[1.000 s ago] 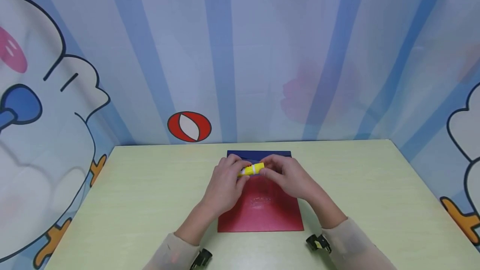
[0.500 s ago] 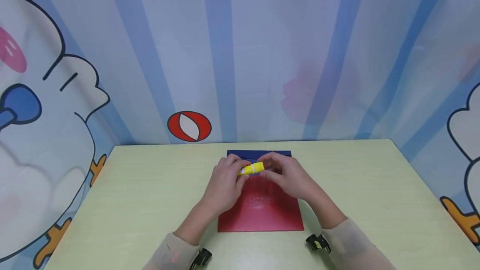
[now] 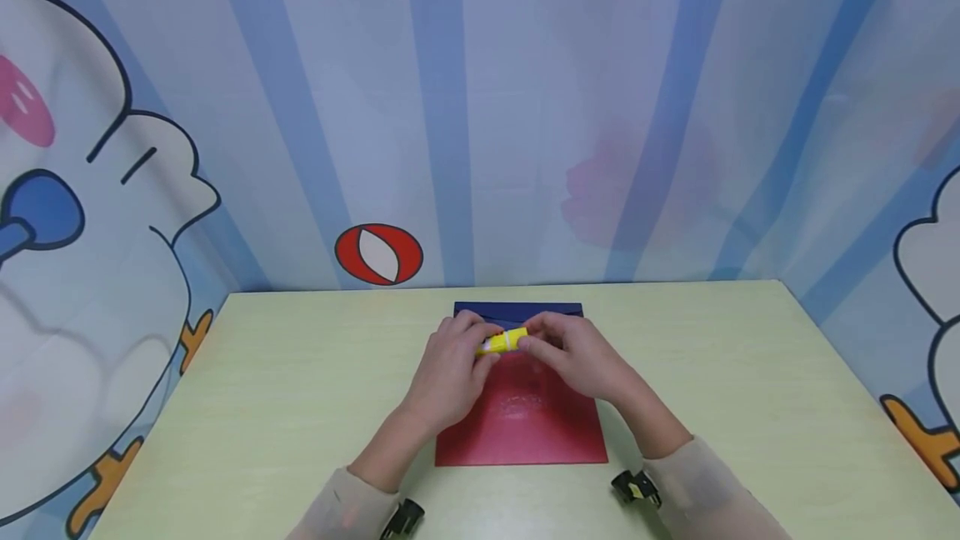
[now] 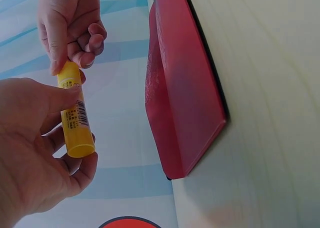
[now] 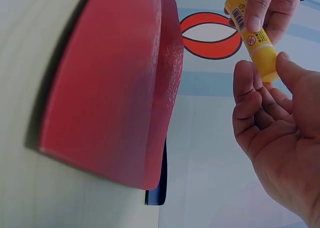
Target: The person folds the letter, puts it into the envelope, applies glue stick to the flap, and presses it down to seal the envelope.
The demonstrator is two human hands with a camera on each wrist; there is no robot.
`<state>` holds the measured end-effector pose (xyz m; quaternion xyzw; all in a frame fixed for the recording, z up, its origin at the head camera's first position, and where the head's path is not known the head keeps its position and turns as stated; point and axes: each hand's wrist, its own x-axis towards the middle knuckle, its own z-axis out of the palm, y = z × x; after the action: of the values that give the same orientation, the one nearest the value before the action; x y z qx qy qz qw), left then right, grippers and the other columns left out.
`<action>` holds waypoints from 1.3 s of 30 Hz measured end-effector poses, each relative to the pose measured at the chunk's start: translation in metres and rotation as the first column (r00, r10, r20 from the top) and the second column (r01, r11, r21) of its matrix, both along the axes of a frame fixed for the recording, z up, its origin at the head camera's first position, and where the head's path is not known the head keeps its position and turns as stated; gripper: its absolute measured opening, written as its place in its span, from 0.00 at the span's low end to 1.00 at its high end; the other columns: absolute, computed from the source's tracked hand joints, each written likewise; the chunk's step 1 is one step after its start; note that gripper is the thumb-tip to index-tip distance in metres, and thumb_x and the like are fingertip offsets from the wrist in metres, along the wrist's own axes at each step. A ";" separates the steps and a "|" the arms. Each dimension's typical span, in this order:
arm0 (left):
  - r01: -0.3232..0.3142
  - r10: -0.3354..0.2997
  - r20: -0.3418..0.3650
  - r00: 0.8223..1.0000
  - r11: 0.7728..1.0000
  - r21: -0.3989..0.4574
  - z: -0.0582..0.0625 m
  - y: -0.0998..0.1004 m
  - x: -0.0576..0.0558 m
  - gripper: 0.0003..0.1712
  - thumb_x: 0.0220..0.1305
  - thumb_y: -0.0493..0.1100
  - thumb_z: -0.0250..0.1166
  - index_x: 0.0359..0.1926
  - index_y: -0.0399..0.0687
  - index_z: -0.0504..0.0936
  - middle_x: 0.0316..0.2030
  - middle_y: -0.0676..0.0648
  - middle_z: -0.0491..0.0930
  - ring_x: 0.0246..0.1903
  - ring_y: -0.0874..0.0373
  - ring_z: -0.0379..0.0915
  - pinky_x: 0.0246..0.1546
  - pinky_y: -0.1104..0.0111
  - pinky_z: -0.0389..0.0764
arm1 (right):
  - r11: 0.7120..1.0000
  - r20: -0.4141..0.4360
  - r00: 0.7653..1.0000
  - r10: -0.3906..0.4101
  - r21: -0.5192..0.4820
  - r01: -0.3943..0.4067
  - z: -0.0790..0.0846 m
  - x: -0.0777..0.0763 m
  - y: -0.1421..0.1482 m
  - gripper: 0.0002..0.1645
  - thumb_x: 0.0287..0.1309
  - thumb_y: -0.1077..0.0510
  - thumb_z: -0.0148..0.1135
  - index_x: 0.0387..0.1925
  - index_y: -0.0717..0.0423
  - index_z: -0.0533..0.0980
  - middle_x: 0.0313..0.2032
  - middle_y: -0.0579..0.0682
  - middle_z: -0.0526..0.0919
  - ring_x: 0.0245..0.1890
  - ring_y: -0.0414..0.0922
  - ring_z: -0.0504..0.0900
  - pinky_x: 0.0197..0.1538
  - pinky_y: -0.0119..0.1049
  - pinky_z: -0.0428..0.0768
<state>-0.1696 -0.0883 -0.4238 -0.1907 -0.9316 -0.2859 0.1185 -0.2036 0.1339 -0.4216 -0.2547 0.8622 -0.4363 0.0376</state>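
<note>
A yellow glue stick (image 3: 504, 342) with a white ring near its capped end is held in the air over a red sheet. My left hand (image 3: 452, 367) grips its barrel, thumb laid across the printed label (image 4: 74, 108) in the left wrist view. At the other end, my right hand (image 3: 573, 352) pinches the cap (image 5: 266, 63) between thumb and fingers; its remaining fingers curl loosely. The cap sits on the stick. Beneath both hands lies the red folded paper piece (image 3: 525, 419), with shiny wet-looking patches (image 3: 522, 401) near its middle.
A dark blue flat piece (image 3: 517, 308) shows behind the red piece, at the table's back edge. The pale table (image 3: 315, 382) extends to both sides. A printed cloth backdrop (image 3: 525, 107) stands behind. Small black devices (image 3: 636, 487) hang at the wrists.
Both hands stay almost in place with the glue stick. My right fingertips have shifted slightly on its cap. The red piece has not moved.
</note>
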 end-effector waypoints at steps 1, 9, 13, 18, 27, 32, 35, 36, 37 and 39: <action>-0.002 0.002 0.001 1.000 1.000 -0.003 0.000 0.000 0.000 0.22 0.67 0.40 0.76 0.61 0.47 0.86 0.52 0.49 0.78 0.54 0.54 0.72 0.53 0.58 0.81 | 1.000 0.001 1.000 0.002 -0.004 -0.002 0.000 0.000 0.000 0.19 0.75 0.54 0.66 0.60 0.60 0.80 0.41 0.53 0.88 0.36 0.50 0.85 0.38 0.35 0.84; -0.014 0.015 0.021 1.000 1.000 -0.007 0.001 -0.001 0.000 0.23 0.67 0.40 0.76 0.62 0.47 0.85 0.53 0.49 0.78 0.54 0.54 0.72 0.53 0.58 0.81 | 0.998 -0.025 0.999 0.032 -0.061 -0.034 0.000 0.000 0.001 0.25 0.70 0.59 0.71 0.65 0.55 0.78 0.45 0.47 0.88 0.39 0.46 0.88 0.42 0.37 0.87; -0.011 0.011 0.022 1.000 1.000 -0.002 0.000 -0.001 0.000 0.23 0.67 0.40 0.76 0.62 0.48 0.86 0.52 0.49 0.78 0.54 0.54 0.72 0.52 0.59 0.81 | 0.998 -0.018 1.000 0.021 -0.056 -0.022 0.000 0.000 0.001 0.19 0.70 0.61 0.70 0.60 0.54 0.80 0.43 0.44 0.87 0.39 0.47 0.87 0.41 0.37 0.87; -0.005 0.005 0.016 1.000 1.000 -0.004 -0.001 0.000 0.000 0.23 0.66 0.40 0.77 0.61 0.48 0.86 0.52 0.50 0.78 0.54 0.55 0.72 0.53 0.60 0.82 | 0.999 -0.012 1.000 0.022 -0.047 -0.022 -0.001 -0.001 0.002 0.19 0.71 0.60 0.70 0.60 0.56 0.80 0.42 0.46 0.87 0.38 0.46 0.86 0.41 0.36 0.87; 0.010 -0.010 0.002 1.000 1.000 -0.005 -0.003 0.000 -0.001 0.22 0.66 0.40 0.76 0.60 0.48 0.86 0.51 0.50 0.78 0.54 0.55 0.72 0.53 0.59 0.81 | 0.999 -0.001 0.999 0.032 -0.019 -0.032 -0.002 -0.003 0.002 0.18 0.73 0.55 0.68 0.59 0.57 0.80 0.41 0.54 0.87 0.36 0.52 0.85 0.38 0.35 0.85; 0.012 -0.012 0.003 1.000 1.000 -0.003 -0.003 0.001 -0.001 0.21 0.67 0.41 0.76 0.60 0.48 0.86 0.51 0.51 0.78 0.53 0.56 0.72 0.52 0.60 0.81 | 1.000 0.013 1.000 0.026 -0.009 -0.026 -0.002 -0.001 0.000 0.17 0.75 0.55 0.66 0.58 0.59 0.80 0.38 0.54 0.87 0.35 0.51 0.84 0.38 0.35 0.84; 0.011 -0.011 0.005 1.000 1.000 -0.004 -0.003 0.001 -0.001 0.21 0.67 0.41 0.76 0.60 0.48 0.86 0.51 0.51 0.78 0.53 0.56 0.72 0.51 0.60 0.81 | 1.000 0.029 0.999 0.021 -0.009 -0.020 -0.002 0.000 -0.001 0.16 0.76 0.55 0.65 0.58 0.60 0.80 0.37 0.54 0.87 0.34 0.53 0.85 0.38 0.35 0.84; 0.010 -0.010 0.006 1.000 1.000 -0.005 -0.004 0.001 -0.001 0.21 0.67 0.41 0.76 0.60 0.48 0.86 0.51 0.51 0.78 0.53 0.56 0.72 0.51 0.60 0.81 | 1.000 0.035 0.999 0.018 -0.008 -0.018 -0.002 0.000 -0.001 0.16 0.76 0.55 0.64 0.58 0.60 0.80 0.37 0.54 0.87 0.34 0.53 0.85 0.38 0.35 0.84; 0.009 -0.009 0.005 1.000 1.000 -0.007 -0.003 0.001 -0.001 0.21 0.67 0.41 0.76 0.60 0.48 0.86 0.51 0.51 0.78 0.53 0.56 0.72 0.51 0.60 0.81 | 1.000 0.038 0.999 0.015 -0.007 -0.015 -0.002 0.000 -0.002 0.16 0.76 0.55 0.64 0.58 0.60 0.80 0.37 0.54 0.86 0.35 0.53 0.85 0.38 0.35 0.84; 0.006 -0.006 0.008 1.000 1.000 -0.010 -0.003 0.001 0.000 0.21 0.67 0.41 0.76 0.60 0.48 0.86 0.51 0.51 0.78 0.53 0.56 0.72 0.51 0.60 0.82 | 1.000 0.037 0.999 0.007 -0.006 -0.007 -0.003 0.001 -0.002 0.16 0.76 0.55 0.64 0.58 0.59 0.80 0.38 0.54 0.87 0.35 0.52 0.85 0.38 0.35 0.84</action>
<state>-0.1699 -0.0877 -0.4265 -0.1928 -0.9329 -0.2824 0.1132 -0.2030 0.1318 -0.4242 -0.2496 0.8591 -0.4435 0.0541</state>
